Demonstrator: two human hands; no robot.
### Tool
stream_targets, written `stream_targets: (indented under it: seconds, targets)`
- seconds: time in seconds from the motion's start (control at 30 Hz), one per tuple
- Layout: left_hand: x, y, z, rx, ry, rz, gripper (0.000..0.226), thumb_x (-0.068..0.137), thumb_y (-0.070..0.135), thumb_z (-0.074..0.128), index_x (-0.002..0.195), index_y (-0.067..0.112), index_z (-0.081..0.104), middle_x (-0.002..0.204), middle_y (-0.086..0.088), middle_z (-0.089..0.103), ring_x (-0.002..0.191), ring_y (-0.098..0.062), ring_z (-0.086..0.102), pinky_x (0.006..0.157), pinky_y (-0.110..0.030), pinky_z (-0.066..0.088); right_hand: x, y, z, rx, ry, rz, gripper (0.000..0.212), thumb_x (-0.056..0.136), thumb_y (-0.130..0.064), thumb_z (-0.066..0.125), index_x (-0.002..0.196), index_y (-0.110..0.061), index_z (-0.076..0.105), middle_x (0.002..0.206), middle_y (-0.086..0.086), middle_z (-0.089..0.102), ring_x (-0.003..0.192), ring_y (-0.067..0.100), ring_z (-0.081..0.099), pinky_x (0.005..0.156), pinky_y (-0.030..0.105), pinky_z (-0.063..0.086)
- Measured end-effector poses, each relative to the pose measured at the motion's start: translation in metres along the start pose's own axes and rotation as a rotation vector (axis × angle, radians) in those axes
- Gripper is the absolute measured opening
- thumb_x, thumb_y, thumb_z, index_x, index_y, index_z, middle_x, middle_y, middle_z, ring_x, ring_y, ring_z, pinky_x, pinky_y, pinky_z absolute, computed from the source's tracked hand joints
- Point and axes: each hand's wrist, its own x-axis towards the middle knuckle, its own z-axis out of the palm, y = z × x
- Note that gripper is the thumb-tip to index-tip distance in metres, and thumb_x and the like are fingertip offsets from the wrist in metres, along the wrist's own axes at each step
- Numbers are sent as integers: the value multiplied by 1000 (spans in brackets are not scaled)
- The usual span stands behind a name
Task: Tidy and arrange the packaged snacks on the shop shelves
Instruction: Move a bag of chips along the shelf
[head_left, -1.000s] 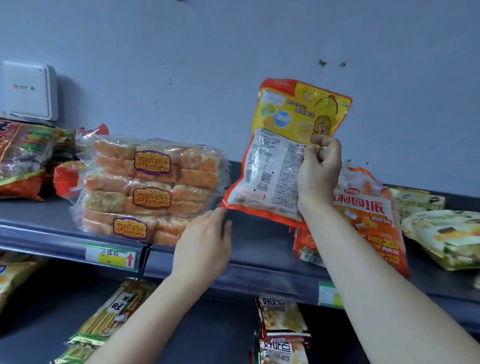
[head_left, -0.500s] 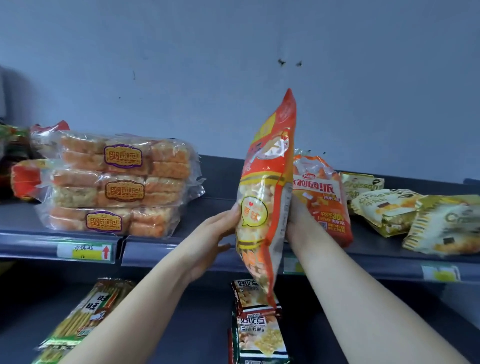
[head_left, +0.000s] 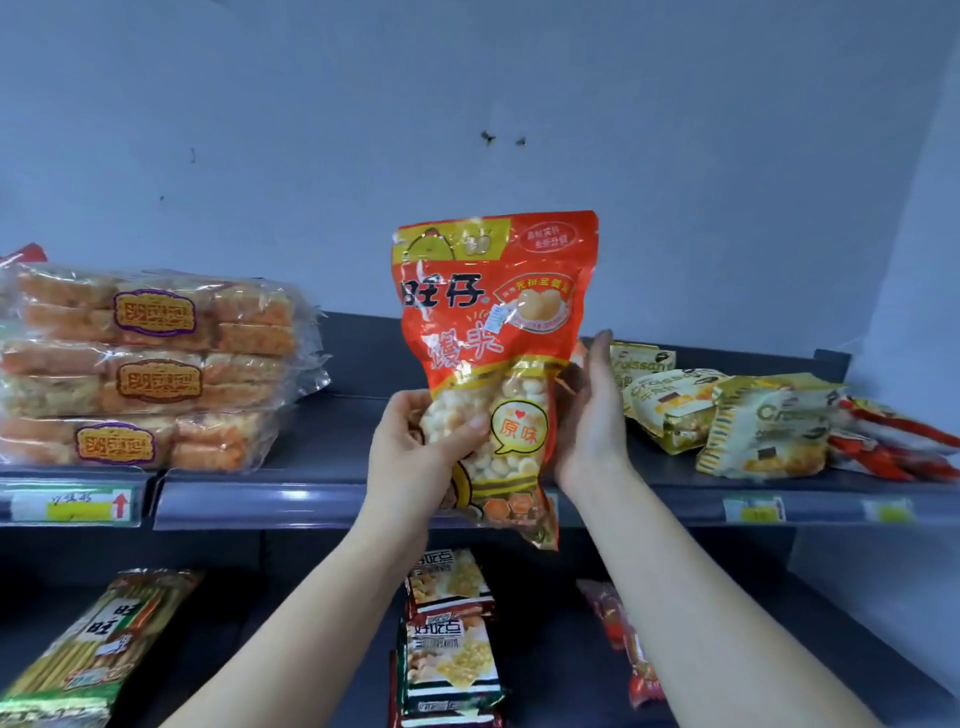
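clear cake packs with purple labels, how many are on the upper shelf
3, stacked at the left of the upper shelf: top pack, middle pack, bottom pack. Others may be hidden behind the stack.

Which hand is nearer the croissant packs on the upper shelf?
Right. The right hand rests flat on the right edge of the red snack bag, just left of the croissant packs; the left hand grips its left side, farther off.

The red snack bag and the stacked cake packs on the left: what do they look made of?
The red snack bag looks like glossy printed plastic film: it catches light, creases, and has a clear window showing pale round puffs. The stacked cake packs seem thin clear plastic wrap, wrinkled and shiny, orange cakes visible through it.
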Motion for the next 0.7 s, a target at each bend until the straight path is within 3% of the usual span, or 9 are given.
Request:
stream_targets:
  seconds: [0.07,0.17,0.23,0.3,0.37,0.43,0.57,0.63,0.7]
  targets:
    - [-5,-5,23,-22,64,4,35,77,9,77,104,13,56,96,-5,71,75,-13,70,56,-25,56,-12,-13,-21,-160,-64,-69,95,59,-80,67,139,-31,48,131,2,62,118,23,61,101,51,47]
    - [-15,-12,67,-63,101,-10,43,75,12,80,111,11,55,102,-8,69,88,-23,70,72,-38,59,-34,-34,-65,-408,-171,-72,61,75,-43,74,130,-28,55,121,1,68,113,20,64,97,44,51]
    - [-22,-17,99,-75,104,-11,52,68,20,85,112,15,57,105,-8,68,93,-26,68,79,-43,57,-49,-48,-96,-508,-201,-65,52,71,-23,80,119,-29,59,113,-3,71,107,16,66,92,34,53]
    - [-32,-24,136,-94,87,-19,55,63,26,87,109,20,58,104,-6,67,93,-24,67,74,-41,56,-61,-65,-134,-593,-156,-90,49,72,-14,83,112,-31,60,105,-8,72,102,9,66,84,23,53]
    - [-43,-33,174,-110,57,-21,52,68,22,85,111,19,56,103,-3,67,90,-19,65,65,-29,51,-70,-86,-170,-639,-90,-110,44,74,-13,81,107,-31,60,101,-9,72,97,3,66,80,21,53]
    - [-55,-43,212,-128,26,-34,49,73,20,82,114,18,55,105,-3,67,87,-14,66,61,-23,52,-78,-108,-203,-700,-11,-158,41,73,-20,82,106,-33,61,100,-11,72,96,1,66,85,25,54]
    - [-72,-66,279,-106,-85,-68,59,74,26,82,125,20,53,116,-3,64,104,-19,65,89,-45,55,-86,-145,-267,-698,140,-243,31,79,-27,78,107,-31,66,106,-9,72,103,10,66,94,43,53]
    - [-77,-78,311,-61,-165,-43,61,74,30,82,127,24,53,121,2,63,109,-15,62,94,-43,52,-87,-161,-296,-669,221,-274,31,79,-30,77,109,-29,67,108,-7,72,104,12,67,93,45,53]
    - [-82,-90,338,19,-242,15,58,79,24,78,129,29,50,127,7,58,110,-7,58,95,-31,50,-84,-176,-323,-635,300,-298,24,82,-24,75,105,-25,68,104,-5,74,101,15,68,90,44,55]
